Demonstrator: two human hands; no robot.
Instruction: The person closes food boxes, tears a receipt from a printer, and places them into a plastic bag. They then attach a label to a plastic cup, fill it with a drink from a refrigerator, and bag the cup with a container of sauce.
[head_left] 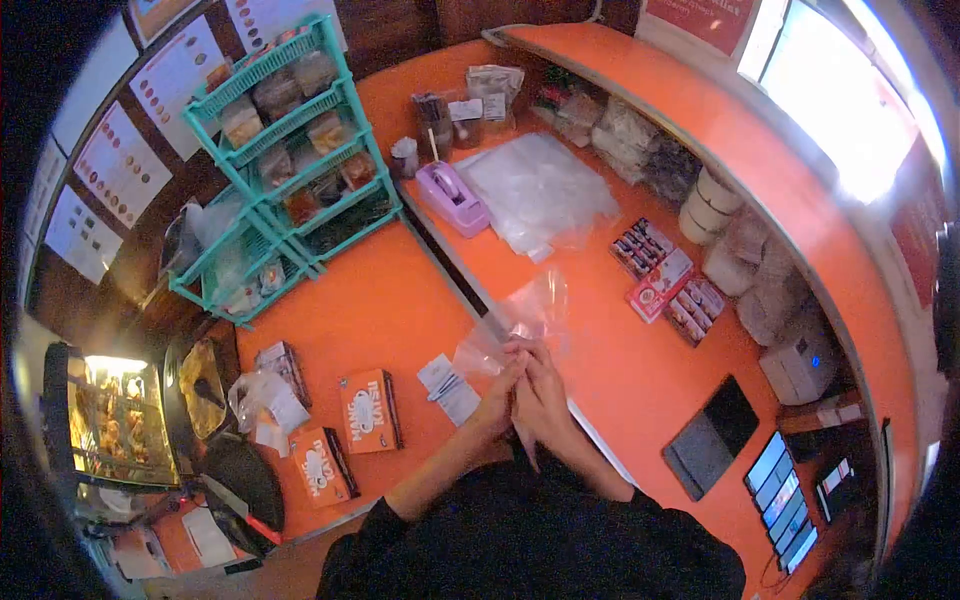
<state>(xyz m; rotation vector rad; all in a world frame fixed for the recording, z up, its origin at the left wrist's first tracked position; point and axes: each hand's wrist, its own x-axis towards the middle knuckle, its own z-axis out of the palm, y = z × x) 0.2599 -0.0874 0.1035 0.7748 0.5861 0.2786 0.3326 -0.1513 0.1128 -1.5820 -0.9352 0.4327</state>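
Observation:
My left hand (pixel 499 393) and my right hand (pixel 541 388) are pressed together in front of my body, fingers closed. Between them they grip a clear plastic bag (pixel 540 305), which spreads out beyond the fingertips over the seam of the orange counter. The fingers overlap, so the gripped part of the bag is hidden. Just left of my left hand lie white paper slips (pixel 449 388). Farther off, a stack of clear plastic bags (pixel 540 185) rests beside a purple tape dispenser (pixel 453 200).
Two orange boxes (pixel 370 410) sit on the left, near a lit display case (pixel 120 420). A teal tiered rack (pixel 300 150) holds packets. Printed cards (pixel 668 280), a grey folder (pixel 712 438) and a tablet (pixel 783 505) lie to the right, beneath a raised orange shelf (pixel 690 100).

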